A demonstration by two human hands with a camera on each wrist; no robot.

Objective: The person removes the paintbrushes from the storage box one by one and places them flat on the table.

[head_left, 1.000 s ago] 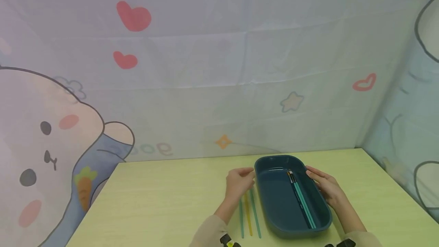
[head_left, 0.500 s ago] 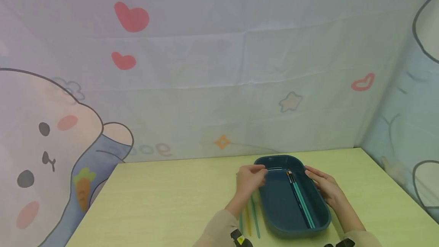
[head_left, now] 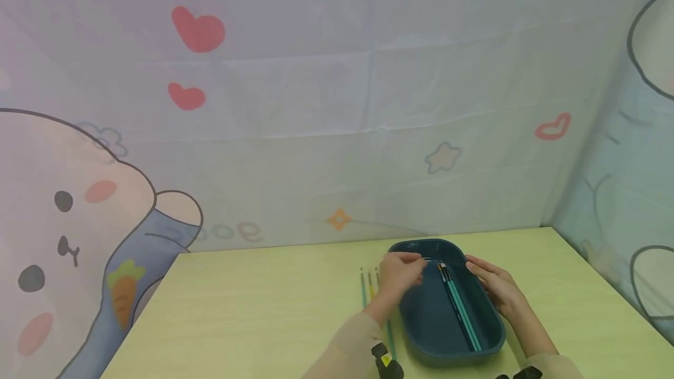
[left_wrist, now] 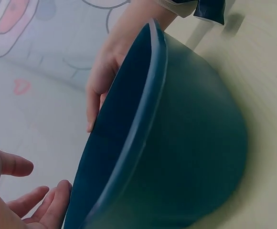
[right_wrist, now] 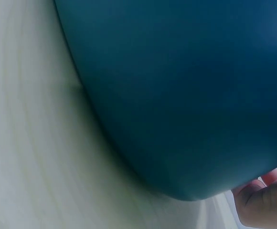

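A dark blue-green rectangular tray (head_left: 429, 314) with rounded corners stands on the table. Inside, along its right side, lie paintbrushes (head_left: 460, 309) with teal and dark handles. My left hand (head_left: 397, 276) is over the tray's far left part; in the left wrist view its thumb stands apart from its loosely bent fingers (left_wrist: 57, 205), with nothing between them. My right hand (head_left: 497, 285) holds the tray's right wall near the far corner, fingertips at the rim. Left of the tray lie teal paintbrushes (head_left: 363, 288) and a yellow paintbrush (head_left: 371, 288), partly hidden by my left arm.
The pale yellow-green table (head_left: 253, 309) extends to both sides of the tray. Behind it hangs a printed cloth (head_left: 295, 104) with hearts and a cartoon animal, and another cloth side (head_left: 632, 192) closes off the right. Dark straps (head_left: 387, 361) sit at the wrists.
My left hand has moved right, from beside the tray's left rim to over its inside. My right hand stays at the tray's right wall. The brushes keep their places.
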